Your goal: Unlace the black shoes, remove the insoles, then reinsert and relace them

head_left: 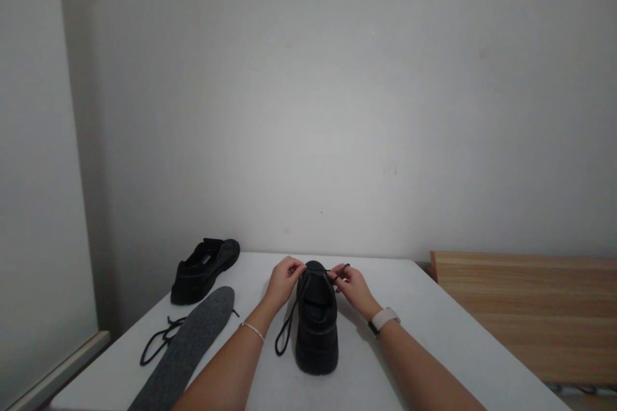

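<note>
A black shoe (317,343) stands upright on the white table, its heel toward me and its toe toward the wall. My left hand (285,277) is at the left of the shoe's front, fingertips pinched together against it; what they pinch is too small to make out. On the other side, my right hand (351,284) pinches a black shoelace (341,271), whose end sticks up past the fingers. A loop of lace (283,337) hangs down the shoe's left side to the table.
Another black shoe (200,273) sits at the table's far left. Nearer lie a grey insole (202,340) and a loose black lace (157,345), partly under it. A wall (318,109) rises behind the white table (409,327); a wooden panel (520,314) stands to the right.
</note>
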`<state>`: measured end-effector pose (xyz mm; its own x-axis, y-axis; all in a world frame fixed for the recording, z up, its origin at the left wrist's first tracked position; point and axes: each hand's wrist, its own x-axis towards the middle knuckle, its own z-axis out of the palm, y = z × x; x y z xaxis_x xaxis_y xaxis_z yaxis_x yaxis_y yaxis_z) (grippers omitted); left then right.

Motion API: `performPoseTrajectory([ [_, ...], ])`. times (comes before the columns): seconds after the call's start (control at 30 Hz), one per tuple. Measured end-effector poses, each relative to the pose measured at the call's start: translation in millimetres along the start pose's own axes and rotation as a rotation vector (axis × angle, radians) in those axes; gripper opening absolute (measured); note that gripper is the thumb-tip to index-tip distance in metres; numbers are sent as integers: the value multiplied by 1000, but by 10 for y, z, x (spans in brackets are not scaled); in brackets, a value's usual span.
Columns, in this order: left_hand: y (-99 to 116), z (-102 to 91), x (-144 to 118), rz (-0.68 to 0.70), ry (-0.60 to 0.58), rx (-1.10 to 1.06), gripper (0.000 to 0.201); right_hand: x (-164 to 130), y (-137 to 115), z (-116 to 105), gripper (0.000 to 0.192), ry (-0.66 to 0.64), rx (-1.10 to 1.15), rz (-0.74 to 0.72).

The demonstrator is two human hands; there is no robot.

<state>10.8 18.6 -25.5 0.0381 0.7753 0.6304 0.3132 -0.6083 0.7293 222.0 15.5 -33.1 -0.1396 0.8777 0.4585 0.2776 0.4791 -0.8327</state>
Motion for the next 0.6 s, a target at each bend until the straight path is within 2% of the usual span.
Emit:
performPoseTrajectory([
  [0.13,102,-4,-4,66,31,84,23,-12,-43,-13,27,-33,-4,-67],
  [0.33,152,9,-3,79,14,65,23,-21,-88,-9,23,15,-56,-117],
  [0.47,128,6,-6,40,-28,16,24,-31,-97,24,20,33,-54,-125],
  [0.6,108,-16,-1,-11,-75,-33,25,-29,-140,28,18,143,-20,-139],
])
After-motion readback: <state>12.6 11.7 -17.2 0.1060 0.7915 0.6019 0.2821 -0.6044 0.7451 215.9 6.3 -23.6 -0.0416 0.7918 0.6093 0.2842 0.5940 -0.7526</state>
